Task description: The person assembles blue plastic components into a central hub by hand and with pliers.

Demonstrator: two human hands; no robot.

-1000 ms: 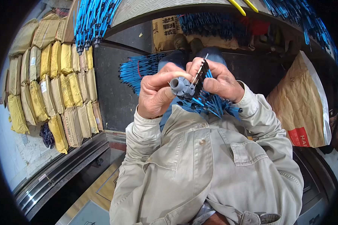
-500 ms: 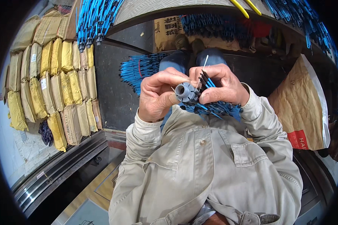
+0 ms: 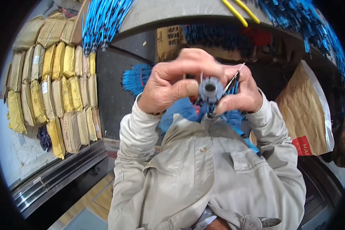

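Observation:
A grey plastic ring-shaped fitting [image 3: 210, 89] with a round hole stands between my hands, above my lap. My left hand [image 3: 163, 86] is closed round its left side, the thumb pressed to it and the fingers blurred. My right hand [image 3: 247, 90] is pinched on a few thin blue tubes with black ends [image 3: 234, 85], close against the fitting. A thin pale wire [image 3: 239, 69] sticks up from that hand. Below it a longer blue tube with a black tip [image 3: 250, 142] slants down over my jacket. The fingers hide where tubes and fitting meet.
A table [image 3: 172, 11] in front carries bundles of blue tubes [image 3: 105, 25] and yellow-handled pliers [image 3: 241, 11]. Another tied blue bundle [image 3: 136, 78] lies below, left of my knees. Wrapped packages [image 3: 53, 92] are stacked at left; a brown paper sack [image 3: 304, 111] stands at right.
Both hands and the grey fitting have shifted right, and the fitting's opening faces me more. My left fingers have moved across its top. A longer blue tube now hangs below my right hand.

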